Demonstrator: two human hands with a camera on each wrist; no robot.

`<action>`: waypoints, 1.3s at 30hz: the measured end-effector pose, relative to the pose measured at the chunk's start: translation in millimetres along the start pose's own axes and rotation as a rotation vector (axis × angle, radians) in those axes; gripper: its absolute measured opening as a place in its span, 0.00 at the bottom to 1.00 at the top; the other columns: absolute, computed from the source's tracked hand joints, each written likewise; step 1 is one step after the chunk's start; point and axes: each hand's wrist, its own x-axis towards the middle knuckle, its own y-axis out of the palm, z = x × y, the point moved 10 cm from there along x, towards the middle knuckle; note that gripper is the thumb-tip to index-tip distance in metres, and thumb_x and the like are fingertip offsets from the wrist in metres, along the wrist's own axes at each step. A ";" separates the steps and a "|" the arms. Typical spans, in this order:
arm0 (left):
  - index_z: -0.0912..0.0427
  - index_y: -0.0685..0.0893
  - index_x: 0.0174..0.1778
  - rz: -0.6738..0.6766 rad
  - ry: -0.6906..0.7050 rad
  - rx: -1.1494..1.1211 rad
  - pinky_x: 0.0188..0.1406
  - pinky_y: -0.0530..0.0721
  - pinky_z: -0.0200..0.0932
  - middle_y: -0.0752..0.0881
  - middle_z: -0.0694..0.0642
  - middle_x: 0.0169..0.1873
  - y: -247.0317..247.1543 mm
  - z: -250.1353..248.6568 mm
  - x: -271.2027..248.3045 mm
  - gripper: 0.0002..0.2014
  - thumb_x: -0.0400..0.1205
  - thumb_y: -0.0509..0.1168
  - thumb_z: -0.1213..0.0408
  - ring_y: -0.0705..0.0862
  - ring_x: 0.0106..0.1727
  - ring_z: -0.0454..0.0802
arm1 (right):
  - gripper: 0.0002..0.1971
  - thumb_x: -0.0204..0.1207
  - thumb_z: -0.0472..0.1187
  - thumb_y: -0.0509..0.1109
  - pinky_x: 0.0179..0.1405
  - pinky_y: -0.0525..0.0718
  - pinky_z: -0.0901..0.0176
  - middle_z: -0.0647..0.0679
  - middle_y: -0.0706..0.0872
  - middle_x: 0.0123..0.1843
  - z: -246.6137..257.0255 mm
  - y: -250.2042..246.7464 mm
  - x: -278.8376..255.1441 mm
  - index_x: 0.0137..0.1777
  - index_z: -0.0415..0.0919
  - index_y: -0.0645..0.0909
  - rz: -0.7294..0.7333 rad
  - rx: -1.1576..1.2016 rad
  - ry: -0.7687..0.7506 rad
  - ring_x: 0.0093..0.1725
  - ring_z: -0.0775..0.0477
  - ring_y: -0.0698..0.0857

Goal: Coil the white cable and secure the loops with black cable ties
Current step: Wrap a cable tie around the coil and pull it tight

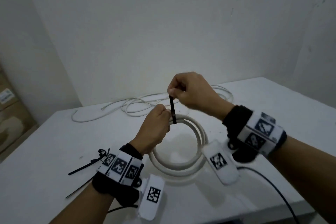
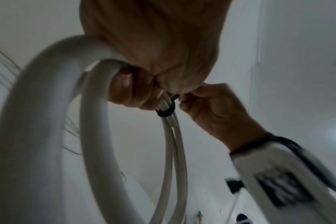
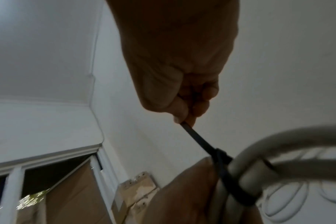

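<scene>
The white cable coil [image 1: 199,133] hangs in several loops above the white table. My left hand [image 1: 157,127] grips the coil's top left, fingers curled round the loops [image 2: 98,121]. A black cable tie [image 1: 172,110] wraps the loops right beside that hand; its band [image 2: 166,111] circles the strands. My right hand [image 1: 187,91] pinches the tie's tail between thumb and fingers above the coil, and the tail [image 3: 197,141] runs taut from the fingers down to the tie head at the cable [image 3: 249,171].
Loose white cable [image 1: 131,104] sprawls across the table's far side. Spare black cable ties [image 1: 85,166] lie at the left near my left wrist. A black cord [image 1: 272,185] runs off the table's right front edge. Cardboard boxes [image 1: 11,112] stand at the left.
</scene>
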 end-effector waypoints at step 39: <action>0.71 0.85 0.41 -0.001 0.031 -0.162 0.19 0.79 0.42 0.83 0.63 0.31 -10.1 -15.4 12.1 0.15 0.85 0.60 0.64 0.80 0.30 0.51 | 0.11 0.79 0.51 0.67 0.39 0.85 0.52 0.43 0.90 0.44 -47.3 37.8 -34.1 0.51 0.44 0.77 0.155 0.194 0.271 0.40 0.46 0.89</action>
